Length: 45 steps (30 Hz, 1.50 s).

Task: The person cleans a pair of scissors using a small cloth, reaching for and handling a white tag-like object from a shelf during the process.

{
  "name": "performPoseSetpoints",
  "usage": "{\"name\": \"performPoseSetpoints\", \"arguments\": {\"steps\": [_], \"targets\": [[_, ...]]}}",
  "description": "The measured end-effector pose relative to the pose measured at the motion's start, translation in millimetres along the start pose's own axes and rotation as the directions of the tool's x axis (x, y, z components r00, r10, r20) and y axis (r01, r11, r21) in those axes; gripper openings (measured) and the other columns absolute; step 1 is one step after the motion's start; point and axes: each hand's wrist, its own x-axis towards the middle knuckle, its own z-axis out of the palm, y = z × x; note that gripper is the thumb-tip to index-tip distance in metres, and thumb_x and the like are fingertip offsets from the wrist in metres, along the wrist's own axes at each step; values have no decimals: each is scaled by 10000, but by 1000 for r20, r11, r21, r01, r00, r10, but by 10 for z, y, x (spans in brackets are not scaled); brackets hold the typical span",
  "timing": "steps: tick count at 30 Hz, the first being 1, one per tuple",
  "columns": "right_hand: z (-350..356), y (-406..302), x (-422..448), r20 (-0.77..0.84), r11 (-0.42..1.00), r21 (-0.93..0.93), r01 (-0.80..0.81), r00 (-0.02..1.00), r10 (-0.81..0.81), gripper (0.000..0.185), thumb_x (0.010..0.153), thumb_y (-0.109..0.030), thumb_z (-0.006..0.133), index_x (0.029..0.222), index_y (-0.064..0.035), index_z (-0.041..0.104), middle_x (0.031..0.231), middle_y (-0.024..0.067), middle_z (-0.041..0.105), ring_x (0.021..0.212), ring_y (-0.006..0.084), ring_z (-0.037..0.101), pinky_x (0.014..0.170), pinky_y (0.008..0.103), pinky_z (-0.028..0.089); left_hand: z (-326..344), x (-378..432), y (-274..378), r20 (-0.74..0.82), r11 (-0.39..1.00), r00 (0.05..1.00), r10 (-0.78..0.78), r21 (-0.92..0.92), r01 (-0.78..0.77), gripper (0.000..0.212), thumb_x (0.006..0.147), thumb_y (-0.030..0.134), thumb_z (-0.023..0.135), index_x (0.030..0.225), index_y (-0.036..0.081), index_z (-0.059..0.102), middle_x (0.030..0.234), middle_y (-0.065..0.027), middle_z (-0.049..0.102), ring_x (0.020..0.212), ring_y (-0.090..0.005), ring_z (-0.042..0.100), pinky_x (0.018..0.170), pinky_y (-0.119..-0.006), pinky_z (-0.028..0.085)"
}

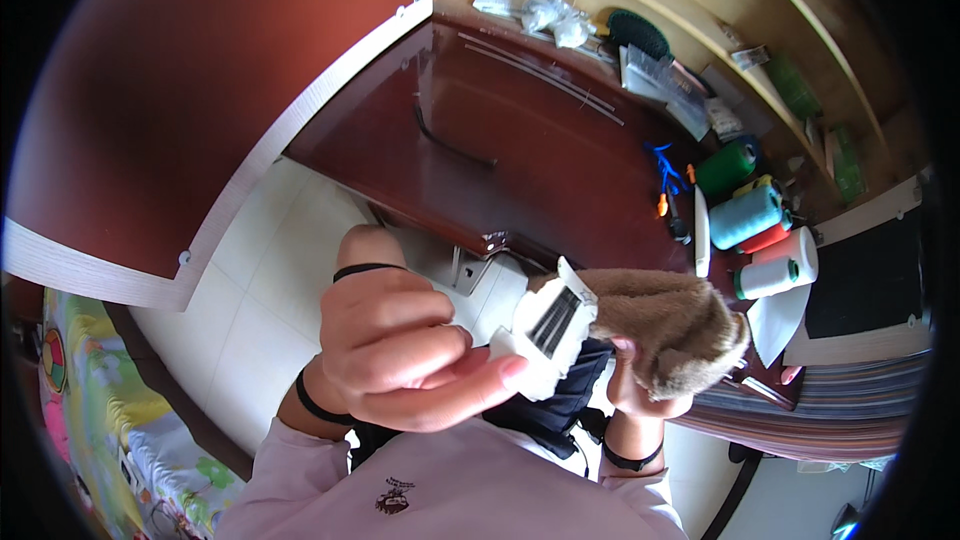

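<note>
My left hand (pixel 405 352), with a black band on a finger and one at the wrist, holds a small torn white packet (pixel 536 360) between thumb and fingers. A row of thin dark strips (pixel 556 322) shows in the packet's opening; they look like needles, but I cannot tell for sure. Just right of the packet, my right hand (pixel 637 386) grips a brown plush fabric piece (pixel 660 315) from below. The plush partly hides the fingers of that hand. Both hands are raised in front of my chest, near the front edge of the dark red table (pixel 525 142).
Thread spools (pixel 746 217) in several colours lie at the table's right. Beside them are blue-handled items (pixel 666 169) and a white strip (pixel 701 229). Plastic bags (pixel 559 19) lie at the back. A large red cabinet door (pixel 202 90) stands open at left; a flowered cloth (pixel 142 420) is lower left.
</note>
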Motion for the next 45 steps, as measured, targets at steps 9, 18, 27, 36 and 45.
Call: {"name": "performPoseSetpoints", "arguments": {"steps": [9, 18, 27, 36, 45], "targets": [[-103, -211, -112, 401, 891, -453, -21, 888, 225, 539, 806, -349, 422, 975, 163, 427, 859, 215, 523, 706, 272, 539, 607, 305, 468, 141, -83, 13, 54, 999, 998, -17, -35, 19, 360, 503, 54, 678, 847, 140, 612, 774, -33, 398, 616, -170, 472, 420, -250, 391], [236, -100, -98, 327, 975, 19, -222, 923, 204, 533, 792, -368, 406, 1054, 96, 385, 980, 178, 467, 854, 260, 471, 729, 322, 397, 323, -90, -107, -51, 921, 921, -387, 24, 388, 225, 579, -52, 670, 781, 19, 601, 666, -42, 484, 488, -112, 464, 398, -215, 338], [492, -107, -272, 345, 139, 870, -474, 785, 514, 549, 779, -387, 390, 1134, 29, 342, 1101, 142, 411, 1001, 249, 403, 850, 339, 326, 407, -87, -150, -23, 221, 284, -959, -691, 688, 140, 777, 83, 546, 849, -36, 547, 673, -15, 477, 508, -61, 424, 419, -180, 317], [755, -179, 92, 290, -224, 956, -191, 742, 604, 513, 770, -371, 362, 1139, -15, 370, 1139, 115, 409, 1066, 238, 394, 903, 352, 320, 580, -61, -76, 104, -55, 56, -993, -826, 562, 202, 772, 189, 571, 861, 10, 545, 637, 17, 422, 510, -58, 394, 437, -191, 288], [1023, -345, 241, 404, -189, 886, -423, 508, 760, 403, 830, -263, 399, 1142, -12, 352, 1031, 122, 482, 894, 225, 505, 794, 309, 417, 810, -89, 158, 307, -270, 57, -950, -900, 342, 158, 798, 152, 556, 899, 32, 578, 643, 26, 470, 524, -42, 398, 457, -175, 302]]}}
